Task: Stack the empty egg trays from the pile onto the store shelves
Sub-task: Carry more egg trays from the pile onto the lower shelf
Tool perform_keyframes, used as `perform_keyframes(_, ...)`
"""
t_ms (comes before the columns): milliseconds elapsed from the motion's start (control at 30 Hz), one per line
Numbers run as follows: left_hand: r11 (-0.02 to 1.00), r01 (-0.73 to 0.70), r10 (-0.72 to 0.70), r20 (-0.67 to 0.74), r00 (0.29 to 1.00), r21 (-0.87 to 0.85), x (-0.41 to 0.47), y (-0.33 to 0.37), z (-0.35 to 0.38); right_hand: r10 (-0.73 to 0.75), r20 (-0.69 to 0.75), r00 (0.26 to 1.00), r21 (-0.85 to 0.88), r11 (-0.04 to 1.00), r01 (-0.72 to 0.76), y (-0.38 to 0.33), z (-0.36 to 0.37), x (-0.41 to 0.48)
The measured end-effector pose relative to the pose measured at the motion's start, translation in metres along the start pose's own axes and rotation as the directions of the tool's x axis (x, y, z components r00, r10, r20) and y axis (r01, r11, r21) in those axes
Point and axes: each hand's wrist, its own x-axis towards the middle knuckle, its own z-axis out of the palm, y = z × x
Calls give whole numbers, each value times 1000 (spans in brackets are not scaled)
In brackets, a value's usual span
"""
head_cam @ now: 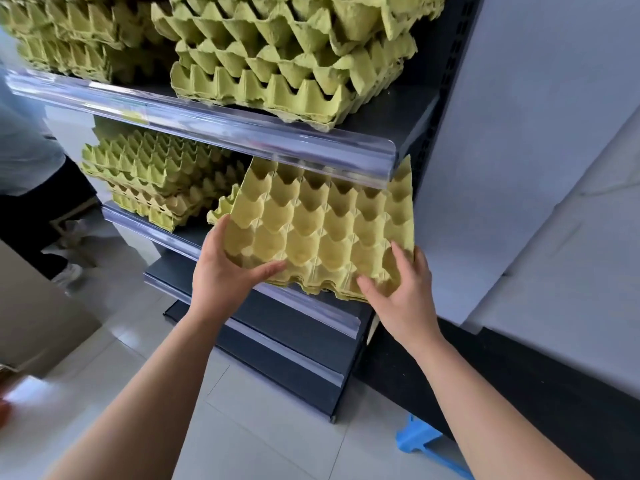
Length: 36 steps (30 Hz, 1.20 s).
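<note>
Fingers (221, 233) of the left hand (221, 271) and right hand (401, 292) curl round the near edge of a tilted egg tray stack (318, 230) at the right end of the middle shelf (304, 304). The upper price-strip label (135, 116) is blurred, unreadable.

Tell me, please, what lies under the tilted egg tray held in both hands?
Under the egg tray, edges of more nested trays show at its front rim, above the shelf's clear strip. A greener tray corner pokes out left. The shelf surface below is covered.
</note>
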Motion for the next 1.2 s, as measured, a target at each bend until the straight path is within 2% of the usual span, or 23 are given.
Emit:
perform_keyframes(300, 996, 3, 0, 23, 1000, -92, 68, -29, -1, -9, -35, 999, -51, 999, 7, -12, 39, 48)
perform_keyframes(433, 997, -4, 8, 46, 999, -82, 106, -40, -5, -25, -106, 994, -49, 999, 20, -23, 58, 66)
perform_keyframes(600, 998, -20, 34, 206, 978, -66, 151, -55, -7, 20, -194, 981, -52, 998, -30, -34, 83, 74)
perform_keyframes(767, 997, -49, 65, 324, 944, -57, 176, -73, -10, 54, -240, 969, -142, 986, -90, -43, 96, 74)
perform_keyframes(1067, 989, -140, 109, 405, 908, 49, 178, -78, -13, 199, -247, 948, -301, 914, -271, -65, 107, 63)
perform_keyframes(1200, 972, -210, 159, 364, 918, 107, 172, -75, -20, 87, -310, 947, -444, 867, -225, -79, 112, 56)
